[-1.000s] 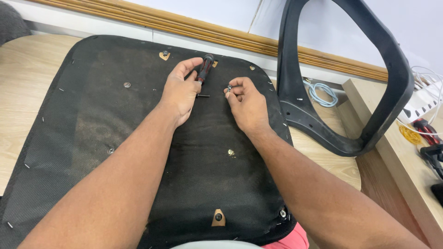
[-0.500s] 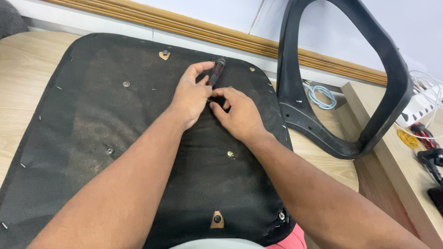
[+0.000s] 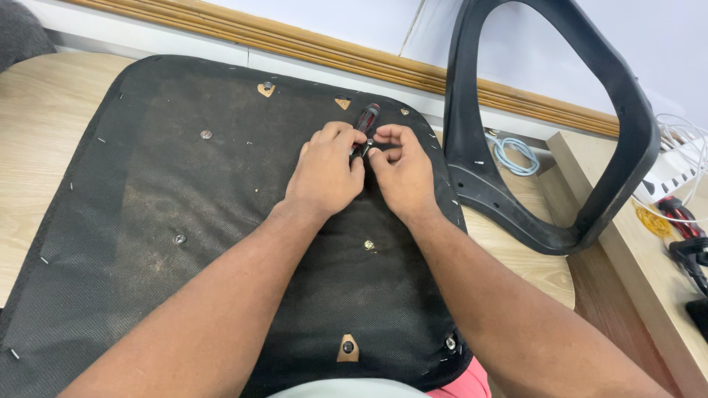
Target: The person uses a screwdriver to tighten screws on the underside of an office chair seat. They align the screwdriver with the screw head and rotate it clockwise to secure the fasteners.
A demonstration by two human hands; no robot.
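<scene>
Now the two hands have closed in from a small gap a second ago, meeting over one fixing point at about 12 o'clock on the upturned black seat base; likely a screw being steadied for driving. Left hand is wrapped around the red-and-black screwdriver, handle pointing to 1 o'clock. Right hand, touching it at 3 o'clock, pinches a small part at the shaft.

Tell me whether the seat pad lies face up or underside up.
Underside up: the seat pad shows black backing fabric, staples along its edge and bolt holes.
</scene>
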